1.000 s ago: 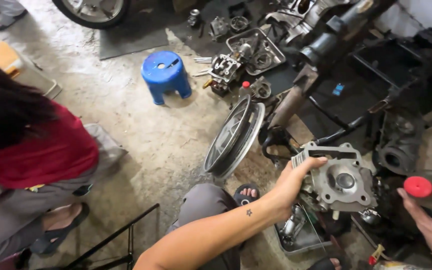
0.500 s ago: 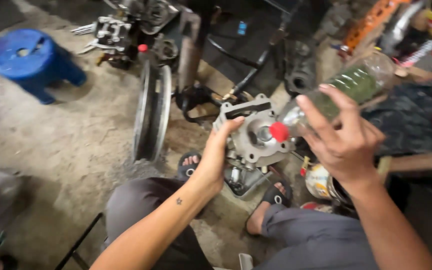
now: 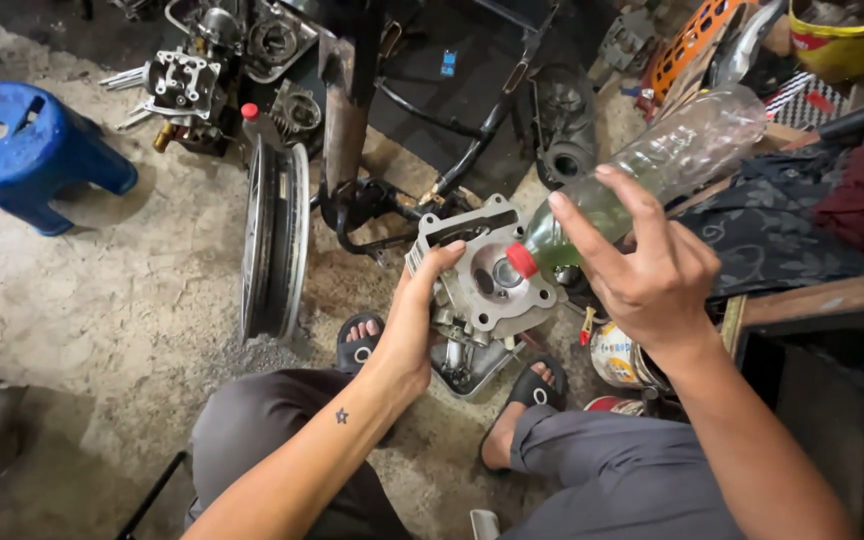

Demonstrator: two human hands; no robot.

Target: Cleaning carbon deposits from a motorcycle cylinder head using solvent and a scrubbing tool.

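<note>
Grey cast metal fills the middle of the view: an engine cylinder head (image 3: pixel 482 280) held above the concrete floor (image 3: pixel 102 300), between the person's sandalled feet. The left hand (image 3: pixel 414 320) has its grip clamped on the head's left edge, thumb over the top face and fingers wrapped underneath, keeping the part roughly level. The right hand (image 3: pixel 642 270) has its grip closed around a clear plastic bottle (image 3: pixel 652 170), which is tilted down to the left so its red cap (image 3: pixel 522 260) sits right at the round opening in the middle of the head. Greenish liquid shows in the lower part of the bottle. Under the head lies another metal engine part (image 3: pixel 467 365) on the floor. Just left of the hands a spoked wheel (image 3: pixel 274 240) stands on edge against a dark motorcycle frame (image 3: pixel 422 110). Well off to the left is a blue plastic stool (image 3: pixel 27 150), and more engine parts (image 3: pixel 222 60) lie near the top edge
</note>
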